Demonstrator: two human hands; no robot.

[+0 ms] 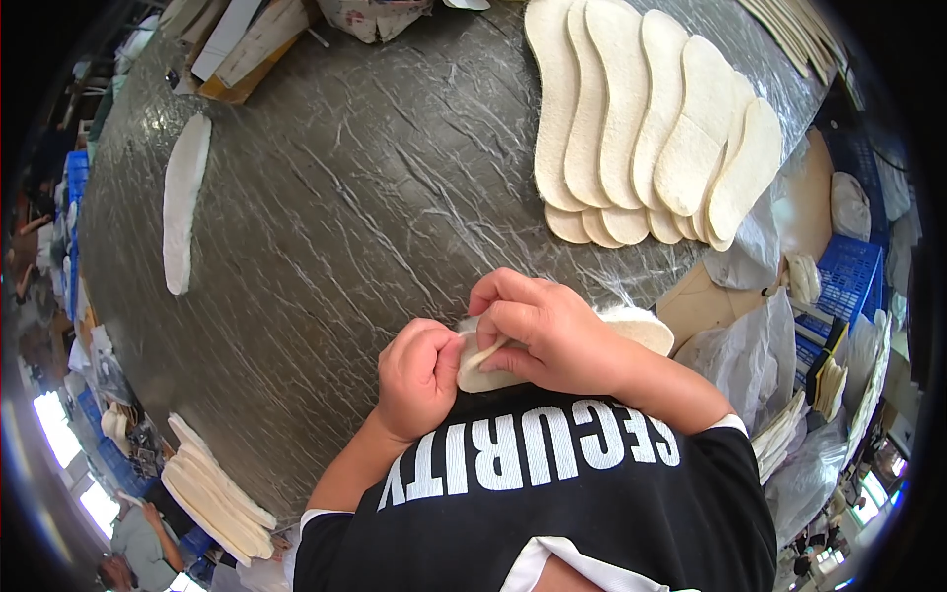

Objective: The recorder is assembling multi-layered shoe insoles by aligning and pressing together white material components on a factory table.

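Note:
A cream, fleecy insole [636, 329] lies crosswise close against my body. My right hand [552, 335] is closed over its middle, thumb and fingers pinching up the edge near its left end. At that left end my left hand [419, 380] is closed, its curled fingertips pressed to the insole's tip. Part of the insole is hidden beneath my right hand. Pale fluff shows between the two hands. Overlapping insoles [607, 109] are fanned out in rows at the far right of the table.
A single white insole [184, 207] lies on the left of the plastic-covered table [326, 247]. A pile of insoles [217, 493] sits at the near left edge. Boxes [261, 44] stand at the far left. Clear plastic bags [745, 340] and a blue crate [848, 276] are on the right.

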